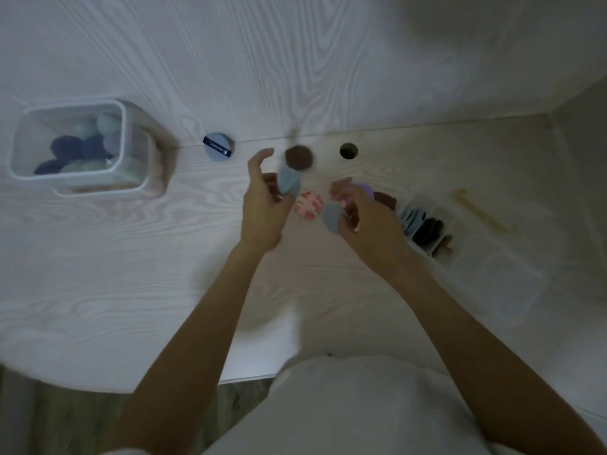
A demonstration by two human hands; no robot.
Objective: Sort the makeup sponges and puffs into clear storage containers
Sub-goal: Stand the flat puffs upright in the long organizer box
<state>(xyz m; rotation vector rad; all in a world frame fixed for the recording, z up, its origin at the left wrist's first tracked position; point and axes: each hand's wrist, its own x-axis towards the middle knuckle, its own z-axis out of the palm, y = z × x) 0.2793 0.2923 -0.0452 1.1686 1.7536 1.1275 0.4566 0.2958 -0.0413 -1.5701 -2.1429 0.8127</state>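
Note:
My left hand (264,208) pinches a grey-blue puff (289,182) above the desk. My right hand (368,221) grips a second grey-blue puff (332,218). Between and behind the hands lie a pink patterned puff (308,205), a brown puff (298,157), a purple puff (363,188) and a dark red-brown puff (386,199). A blue puff with a dark ribbon (218,146) rests further left. A clear tall container (70,149) at the left holds several navy, green and lilac sponges. A clear divided organiser (437,228) at the right holds blue, black and tan puffs upright.
The white wood-grain desk (131,257) has a round cable hole (348,150) behind the puffs. A yellowish long object (476,208) lies at the far right, next to a wall. The desk's near edge runs close to my white-clad body.

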